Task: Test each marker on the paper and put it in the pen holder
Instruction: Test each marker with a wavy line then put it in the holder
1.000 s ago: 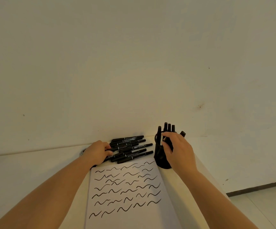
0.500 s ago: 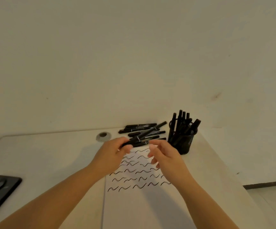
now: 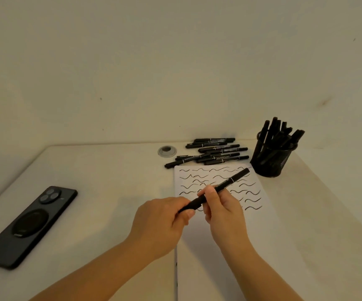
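Note:
Both hands hold one black marker (image 3: 225, 184) slantwise above the white paper (image 3: 219, 235). My left hand (image 3: 162, 222) pinches its near end, and my right hand (image 3: 221, 209) grips the barrel just beyond. The far end of the marker points toward the black mesh pen holder (image 3: 271, 158), which stands at the paper's far right corner with several markers upright in it. A pile of black markers (image 3: 214, 152) lies on the table just beyond the paper. Rows of black wavy test strokes (image 3: 219, 177) cover the paper's far part.
A black phone (image 3: 29, 224) lies face down at the near left of the table. A round cable grommet (image 3: 167, 151) sits left of the marker pile. The wall rises right behind the table, and the table's right edge runs past the pen holder.
My left hand took a marker from the pile and drew it back over the paper. My right hand left the pen holder and came across to grip the same marker. The view tilted down.

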Tool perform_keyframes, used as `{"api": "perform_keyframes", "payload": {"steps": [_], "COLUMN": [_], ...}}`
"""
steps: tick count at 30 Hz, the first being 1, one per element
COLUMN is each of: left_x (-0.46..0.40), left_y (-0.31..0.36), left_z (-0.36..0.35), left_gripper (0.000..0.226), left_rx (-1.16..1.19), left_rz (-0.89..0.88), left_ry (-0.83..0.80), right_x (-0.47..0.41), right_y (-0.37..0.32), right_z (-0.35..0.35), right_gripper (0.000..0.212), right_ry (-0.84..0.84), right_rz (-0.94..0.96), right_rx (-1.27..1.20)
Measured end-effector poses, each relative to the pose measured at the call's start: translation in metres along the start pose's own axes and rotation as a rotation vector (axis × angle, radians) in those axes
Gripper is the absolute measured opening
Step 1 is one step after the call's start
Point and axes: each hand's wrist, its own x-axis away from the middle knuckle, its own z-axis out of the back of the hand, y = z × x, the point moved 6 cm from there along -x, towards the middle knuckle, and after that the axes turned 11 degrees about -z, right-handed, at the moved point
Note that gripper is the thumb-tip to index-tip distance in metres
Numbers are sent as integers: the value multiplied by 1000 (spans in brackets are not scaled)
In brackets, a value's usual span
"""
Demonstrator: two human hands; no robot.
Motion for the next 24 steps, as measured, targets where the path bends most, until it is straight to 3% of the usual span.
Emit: {"api": "perform_keyframes", "payload": {"steps": [4, 6, 9, 13, 20, 24], "left_x": [16, 29, 39, 41, 40, 39], "left_y": [-18, -36, -38, -28, -28, -30], "left_z": [10, 8, -6, -11, -11, -14], "left_gripper": [33, 37, 40, 43, 43, 45], "left_rx": [-201, -184, -58, -29, -1, -1], "left_rz": [-24, 16, -110, -233, -232, -208], "left_ry": [90, 28, -114, -139, -127, -146], "right_x": [-14, -21, -21, -12, -11, -11], "right_y": [-4, -11, -2, 18, 16, 17], "right_z": [35, 59, 52, 31, 17, 17], "right_gripper": [33, 31, 29, 18, 13, 20], "right_ry": [285, 330, 221, 23, -109, -45], "right_rz": [-110, -91, -68, -70, 23, 70], "right_rx": [-114, -211, -17, 65, 171, 199]}}
